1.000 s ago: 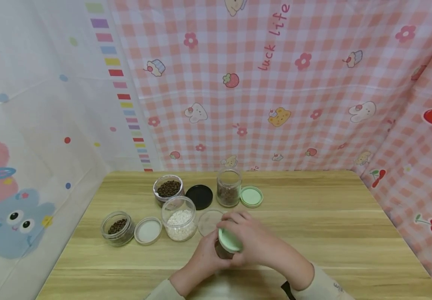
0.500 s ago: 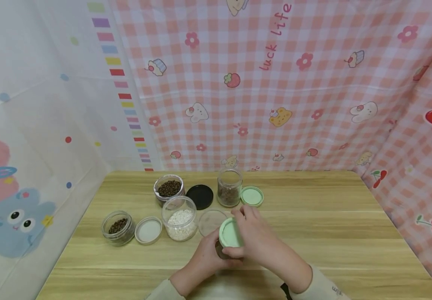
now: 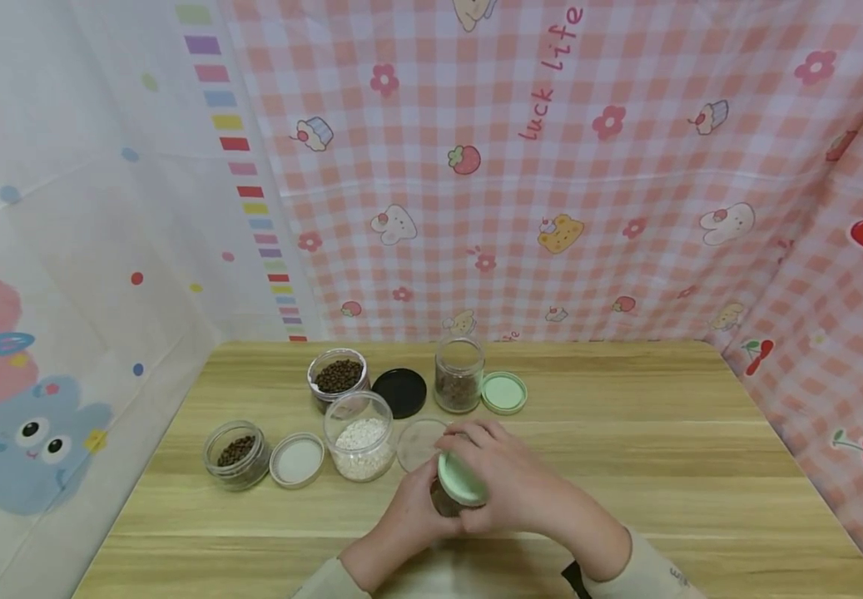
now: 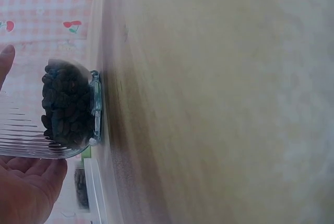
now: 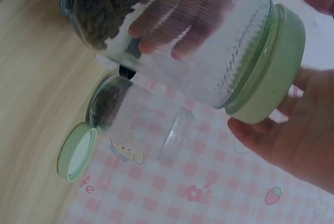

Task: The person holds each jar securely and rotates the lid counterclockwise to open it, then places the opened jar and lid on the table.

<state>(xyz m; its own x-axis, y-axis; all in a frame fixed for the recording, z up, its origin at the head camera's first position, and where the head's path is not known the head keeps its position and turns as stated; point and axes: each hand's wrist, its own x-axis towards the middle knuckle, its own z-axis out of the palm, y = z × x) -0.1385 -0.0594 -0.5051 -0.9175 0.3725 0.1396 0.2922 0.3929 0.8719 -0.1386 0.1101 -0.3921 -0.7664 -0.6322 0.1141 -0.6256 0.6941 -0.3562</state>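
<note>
A clear ribbed jar [image 3: 444, 502] of dark brown beans stands near the front middle of the table. My left hand [image 3: 412, 509] holds its side, fingers wrapped round the glass. On top of the jar is a pale green lid [image 3: 459, 479], which my right hand [image 3: 509, 484] grips by the rim from above and the right. In the right wrist view the lid [image 5: 271, 67] sits on the jar's mouth, with beans [image 5: 107, 4] filling only the lower part. The left wrist view shows the jar's base at the table surface.
Behind stand a bean jar [image 3: 458, 391] with a green lid [image 3: 504, 392] beside it, and another bean jar [image 3: 337, 378] near a black lid [image 3: 399, 393]. Leftward are a jar of white flakes [image 3: 362, 449], a clear disc [image 3: 419, 447], a white lid [image 3: 296, 461] and a low bean jar [image 3: 236, 456].
My right hand's fingers swung back to the right round the lid's edge, then reached forward over it again. The left hand and jar have stayed nearly in place.
</note>
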